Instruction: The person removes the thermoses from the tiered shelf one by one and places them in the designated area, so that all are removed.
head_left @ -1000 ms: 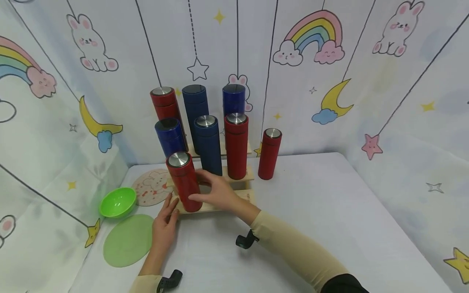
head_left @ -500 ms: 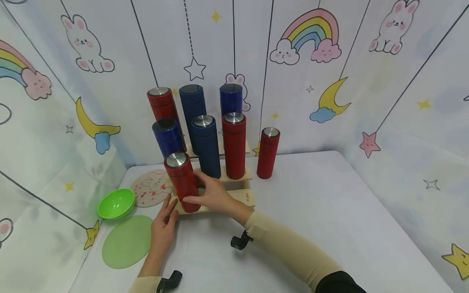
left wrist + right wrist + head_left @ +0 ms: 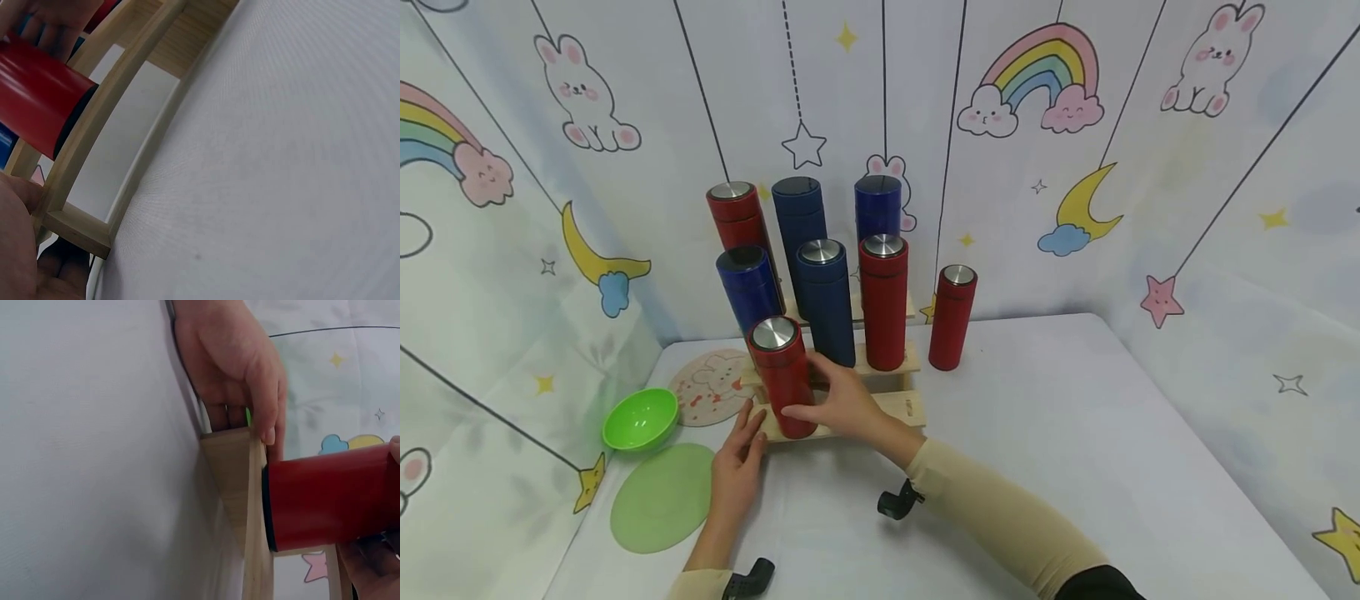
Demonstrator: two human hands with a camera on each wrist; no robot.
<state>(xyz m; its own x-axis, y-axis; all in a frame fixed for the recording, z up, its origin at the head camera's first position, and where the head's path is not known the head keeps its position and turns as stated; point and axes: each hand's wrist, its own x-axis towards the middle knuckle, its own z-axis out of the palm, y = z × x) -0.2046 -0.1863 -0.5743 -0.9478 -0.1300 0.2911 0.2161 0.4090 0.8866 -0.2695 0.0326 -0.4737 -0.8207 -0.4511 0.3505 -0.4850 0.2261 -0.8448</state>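
My right hand point(image 3: 848, 407) holds a red vacuum flask point(image 3: 784, 379) with a silver lid, thumb in front and fingers behind. The flask stands at the left end of the lowest step of a tiered wooden rack point(image 3: 904, 407). Seen from the right wrist, its dark base point(image 3: 269, 509) meets the step's slat. Around the rack's left end, my left hand point(image 3: 737, 467) has its thumb on the front slat and fingers beneath, as the left wrist view shows. On the steps behind stand blue flasks point(image 3: 826, 308) and red flasks point(image 3: 883, 308), several in all.
Another red flask point(image 3: 953, 321) stands on the white table right of the rack. To the left are a green bowl point(image 3: 640, 418), a green round mat point(image 3: 662, 500) and a pink rabbit-print mat point(image 3: 707, 392). A patterned cloth point(image 3: 1225, 208) hangs behind.
The held red flask has shifted slightly to the right on the lowest step and leans a little less. My left hand stays at the rack's end.
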